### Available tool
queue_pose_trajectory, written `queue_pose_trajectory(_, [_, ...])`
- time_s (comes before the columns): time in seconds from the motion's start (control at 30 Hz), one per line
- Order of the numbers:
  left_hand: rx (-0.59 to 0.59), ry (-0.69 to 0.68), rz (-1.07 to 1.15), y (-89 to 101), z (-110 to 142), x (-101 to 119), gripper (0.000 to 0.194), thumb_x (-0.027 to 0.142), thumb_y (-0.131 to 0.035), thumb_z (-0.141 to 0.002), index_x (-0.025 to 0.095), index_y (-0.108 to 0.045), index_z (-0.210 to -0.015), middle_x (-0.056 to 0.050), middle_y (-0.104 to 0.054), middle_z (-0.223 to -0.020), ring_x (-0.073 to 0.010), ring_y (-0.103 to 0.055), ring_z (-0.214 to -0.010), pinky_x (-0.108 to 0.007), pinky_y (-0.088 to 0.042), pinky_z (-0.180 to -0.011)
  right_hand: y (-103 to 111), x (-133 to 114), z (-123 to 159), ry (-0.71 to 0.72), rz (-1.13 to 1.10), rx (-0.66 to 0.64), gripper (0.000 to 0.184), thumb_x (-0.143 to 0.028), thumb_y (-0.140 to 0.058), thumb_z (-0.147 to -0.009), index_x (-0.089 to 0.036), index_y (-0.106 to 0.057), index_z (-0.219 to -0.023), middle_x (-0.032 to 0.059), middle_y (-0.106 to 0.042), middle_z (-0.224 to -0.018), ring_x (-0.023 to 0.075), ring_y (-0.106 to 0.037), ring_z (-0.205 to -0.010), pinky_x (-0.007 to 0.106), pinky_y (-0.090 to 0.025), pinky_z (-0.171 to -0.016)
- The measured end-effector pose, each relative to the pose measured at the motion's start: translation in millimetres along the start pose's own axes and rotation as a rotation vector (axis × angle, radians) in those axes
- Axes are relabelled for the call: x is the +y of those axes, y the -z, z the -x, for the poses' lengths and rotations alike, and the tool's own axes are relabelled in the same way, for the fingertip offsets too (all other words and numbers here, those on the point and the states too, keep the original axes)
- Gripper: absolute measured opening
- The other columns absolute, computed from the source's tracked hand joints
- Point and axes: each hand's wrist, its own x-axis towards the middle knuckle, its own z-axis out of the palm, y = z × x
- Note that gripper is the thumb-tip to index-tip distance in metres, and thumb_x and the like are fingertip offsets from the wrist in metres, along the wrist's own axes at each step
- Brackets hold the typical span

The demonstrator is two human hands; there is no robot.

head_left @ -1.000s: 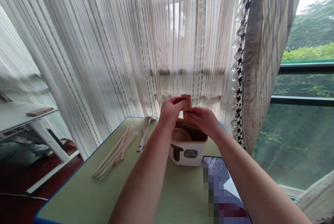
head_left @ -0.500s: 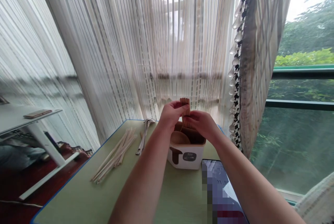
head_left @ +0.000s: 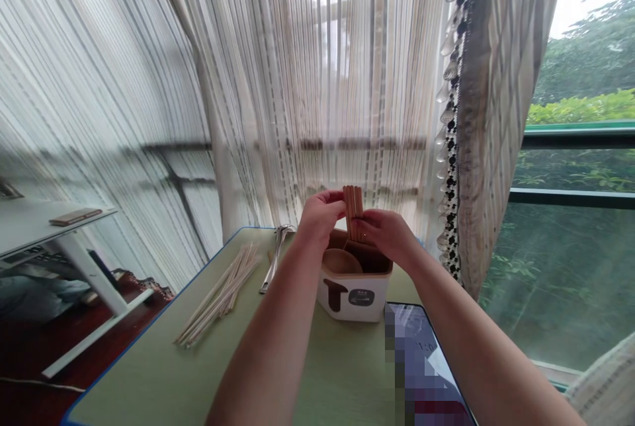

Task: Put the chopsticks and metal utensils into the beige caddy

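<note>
A bundle of brown wooden chopsticks (head_left: 352, 204) stands upright over a white utensil holder (head_left: 372, 310) with a brown inside; the bundle's lower end is within the holder's opening, at the back. My left hand (head_left: 325, 211) is closed at the bundle's left side, thumb at its edge and fingers partly hidden behind. Lower down on the right, my right hand (head_left: 389, 231) pinches the same chopsticks. Inside the holder, at the front left, lies a round brown piece like a wooden spoon bowl (head_left: 341, 262). How far down the chopsticks reach is hidden.
Several pale chopsticks (head_left: 218, 297) lie loosely on the green table (head_left: 149, 373) to the left. Metal utensils, one ladle-like (head_left: 278, 251), lie beside my left forearm. A phone (head_left: 421, 346) is under my right forearm. Curtains (head_left: 347, 82) hang behind the table.
My left thumb has drawn back from the front of the bundle to its left edge. The chopsticks have spread slightly wider. The camera view has shifted a little.
</note>
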Motion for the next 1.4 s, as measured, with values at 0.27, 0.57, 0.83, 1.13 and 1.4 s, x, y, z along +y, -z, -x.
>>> queue_pose_trajectory(0.27, [-0.010, 0.010, -0.047, 10.4, -5.6, -3.7, 0.016, 0.006, -0.065, -0.057, 0.014, -0.066, -0.071, -0.003, -0.065, -0.069, -0.0134, -0.062, -0.066, -0.036, -0.050, -0.077, -6.9, -6.9, -1.3, -0.018, -0.059, -0.022, 0.026, -0.038, -0.054, -0.079, -0.020, -0.069, -0.089, 0.0030, -0.069, -0.078, 0.0163, -0.060, -0.071, 0.026, -0.044, -0.063])
queue_pose_trajectory(0.57, [0.004, 0.059, 0.002, 18.3, -8.5, 2.8, 0.022, 0.002, -0.065, -0.057, 0.011, -0.063, -0.076, -0.004, -0.064, -0.068, -0.0128, -0.062, -0.066, -0.036, -0.052, -0.079, -15.6, -13.0, -6.7, -0.010, 0.007, -0.031, 0.027, -0.039, -0.052, -0.079, -0.019, -0.070, -0.085, 0.0009, -0.066, -0.069, 0.0135, -0.055, -0.062, 0.024, -0.039, -0.056])
queue_pose_trajectory(0.83, [-0.020, 0.053, -0.003, 23.2, -9.9, 1.9, 0.018, 0.001, -0.062, -0.058, 0.012, -0.063, -0.072, -0.003, -0.065, -0.068, -0.0122, -0.062, -0.064, -0.035, -0.052, -0.079, -19.8, -13.9, -8.4, -0.015, 0.038, -0.003, 0.026, -0.039, -0.053, -0.078, -0.019, -0.070, -0.083, 0.0017, -0.067, -0.069, 0.0143, -0.056, -0.064, 0.023, -0.039, -0.056])
queue_pose_trajectory(1.13, [-0.010, 0.046, -0.022, 9.6, -2.5, 2.3, 0.020, 0.002, -0.063, -0.055, 0.012, -0.064, -0.073, -0.004, -0.064, -0.068, -0.0141, -0.062, -0.066, -0.036, -0.052, -0.076, -10.1, -9.4, -2.8, 0.002, 0.033, -0.017, 0.027, -0.040, -0.054, -0.078, -0.019, -0.070, -0.083, 0.0013, -0.067, -0.070, 0.0145, -0.057, -0.065, 0.024, -0.041, -0.058])
queue_pose_trajectory(1.4, [-0.041, 0.075, -0.071, -1.3, 3.1, 1.5, 0.021, 0.009, -0.062, -0.057, 0.013, -0.064, -0.078, -0.005, -0.064, -0.070, -0.0151, -0.061, -0.069, -0.034, -0.050, -0.075, 5.8, -14.7, 5.7, -0.061, 0.041, 0.006, 0.028, -0.046, -0.058, -0.075, -0.022, -0.070, -0.085, 0.0038, -0.070, -0.078, 0.0177, -0.062, -0.069, 0.027, -0.044, -0.061])
